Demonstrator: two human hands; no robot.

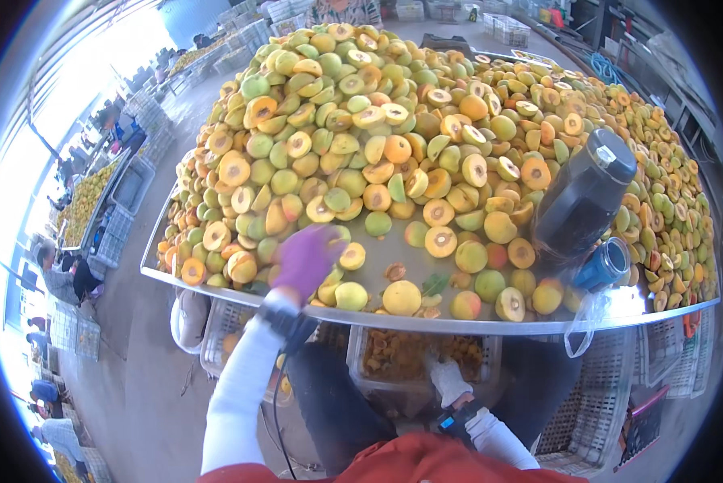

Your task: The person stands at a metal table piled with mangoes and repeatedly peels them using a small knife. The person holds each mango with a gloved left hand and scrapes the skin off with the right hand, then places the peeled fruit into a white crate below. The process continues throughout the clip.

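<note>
A large heap of whole and halved yellow-green stone fruit (343, 145) covers the metal-rimmed table (398, 323) before me. My left hand (306, 256), in a purple glove, is over the near left part of the heap. Motion blurs its fingers, so any grip is unclear. A cut half (353, 256) lies just right of it, and a whole yellow fruit (402, 297) sits by the front edge. My right hand (449, 380), in a white glove, is lower, at a plastic crate (356, 362) of brown-orange fruit pieces (398, 353) between my knees. Its fingers are blurred.
A dark bottle (585, 193) and a blue cup (606, 265) stand among fruit on the right. A clear plastic bag (582, 323) hangs over the front edge. Slatted crates (597, 386) are below. Other people (65, 278) sit at fruit tables on the left.
</note>
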